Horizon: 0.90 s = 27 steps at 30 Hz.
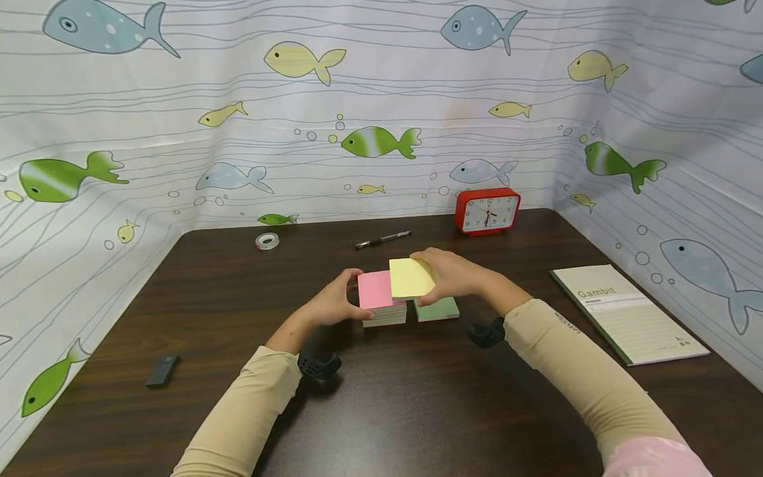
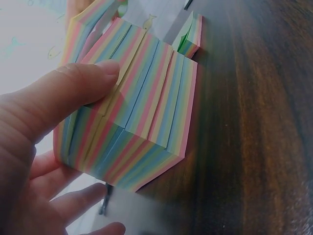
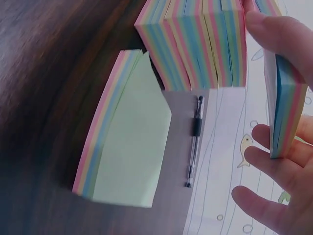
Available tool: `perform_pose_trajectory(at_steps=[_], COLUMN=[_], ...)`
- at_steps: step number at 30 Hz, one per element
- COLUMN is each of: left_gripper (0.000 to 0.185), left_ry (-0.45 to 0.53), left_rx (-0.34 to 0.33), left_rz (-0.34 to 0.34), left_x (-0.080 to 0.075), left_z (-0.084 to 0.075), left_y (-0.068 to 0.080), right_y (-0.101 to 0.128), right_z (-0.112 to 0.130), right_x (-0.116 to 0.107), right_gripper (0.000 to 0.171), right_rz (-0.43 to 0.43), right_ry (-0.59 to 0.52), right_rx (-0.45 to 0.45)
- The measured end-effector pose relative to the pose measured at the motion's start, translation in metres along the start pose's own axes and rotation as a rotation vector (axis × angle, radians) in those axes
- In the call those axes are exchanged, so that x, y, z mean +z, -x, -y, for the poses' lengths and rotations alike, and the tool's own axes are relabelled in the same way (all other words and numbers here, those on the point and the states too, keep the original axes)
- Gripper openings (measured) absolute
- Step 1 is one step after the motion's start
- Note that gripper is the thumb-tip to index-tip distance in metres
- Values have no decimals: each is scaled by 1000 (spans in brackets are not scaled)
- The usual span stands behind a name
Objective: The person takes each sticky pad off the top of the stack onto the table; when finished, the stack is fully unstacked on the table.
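A stack of sticky note pads (image 1: 384,315), pink on top and striped along its sides, stands mid-table. My left hand (image 1: 330,303) grips it from the left; in the left wrist view the thumb presses its striped side (image 2: 146,93). My right hand (image 1: 457,275) pinches a yellow-topped sticky note pad (image 1: 411,279) at the stack's upper right, overlapping the pink top in the head view. The right wrist view shows this pad (image 3: 288,105) between thumb and fingers, tilted in that view. A green-topped sticky note pad (image 1: 438,309) lies on the table right of the stack, its top sheet slightly lifted.
Behind the hands lie a black pen (image 1: 383,240) and a roll of tape (image 1: 267,241). A red clock (image 1: 487,211) stands at the back right. A notebook (image 1: 628,315) lies on the right, a small dark block (image 1: 162,371) on the left. Fish-patterned curtain (image 1: 381,86) surrounds the table.
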<state>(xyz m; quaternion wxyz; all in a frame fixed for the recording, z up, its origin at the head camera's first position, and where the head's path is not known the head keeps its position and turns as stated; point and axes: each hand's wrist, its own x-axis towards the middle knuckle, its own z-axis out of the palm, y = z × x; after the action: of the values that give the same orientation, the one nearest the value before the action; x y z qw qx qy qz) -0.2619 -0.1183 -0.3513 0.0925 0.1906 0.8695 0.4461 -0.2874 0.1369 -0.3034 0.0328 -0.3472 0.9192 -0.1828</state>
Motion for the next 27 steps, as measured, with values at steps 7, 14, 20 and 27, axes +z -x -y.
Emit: perform_pose_trajectory(at_steps=[7,14,20,27], left_gripper=[90,90,89,88], left_ry=[-11,-7,-5,-11], left_rx=[5,3,0,5], left_rz=[4,11,12,15], left_x=[-1,-1,-1,-2], left_z=[0,1,1,0], left_y=[1,1,0,1], right_y=[12,27,37,46], right_z=[-10,-22,-33,-47], right_x=[-5,-6,-8,-10], right_gripper=[82,82,83,82], right_rz=[3,21,40,62], right_ry=[8,19,25,32], right_rx=[38,79,108,128])
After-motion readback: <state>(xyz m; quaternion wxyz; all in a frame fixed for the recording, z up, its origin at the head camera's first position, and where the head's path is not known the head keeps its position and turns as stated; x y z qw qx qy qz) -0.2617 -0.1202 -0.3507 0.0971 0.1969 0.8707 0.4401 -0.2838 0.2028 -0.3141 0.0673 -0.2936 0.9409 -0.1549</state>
